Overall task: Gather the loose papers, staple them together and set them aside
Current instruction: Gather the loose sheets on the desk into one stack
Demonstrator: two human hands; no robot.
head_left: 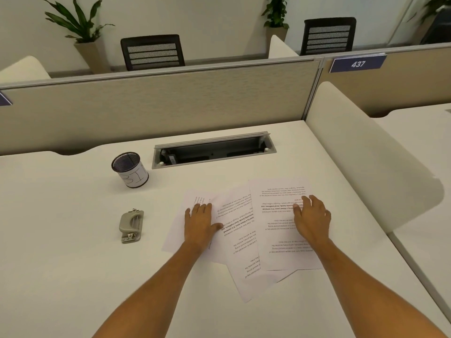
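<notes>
Several loose printed papers (244, 240) lie fanned and overlapping on the white desk (73, 264), text upside down to me. My left hand (200, 223) rests flat, palm down, on the leftmost sheet. My right hand (311, 217) lies flat with fingers spread on the rightmost sheet (280, 240), which sits on top of the others. Neither hand grips anything. A grey stapler-like tool (131, 225) lies on the desk to the left of the papers, about a hand's width from my left hand.
A black mesh cup (129, 169) with a white label stands at the back left. An open cable tray (212, 150) is recessed in the desk behind the papers. A beige partition (158, 103) closes the back; a white side divider (366, 154) borders the right.
</notes>
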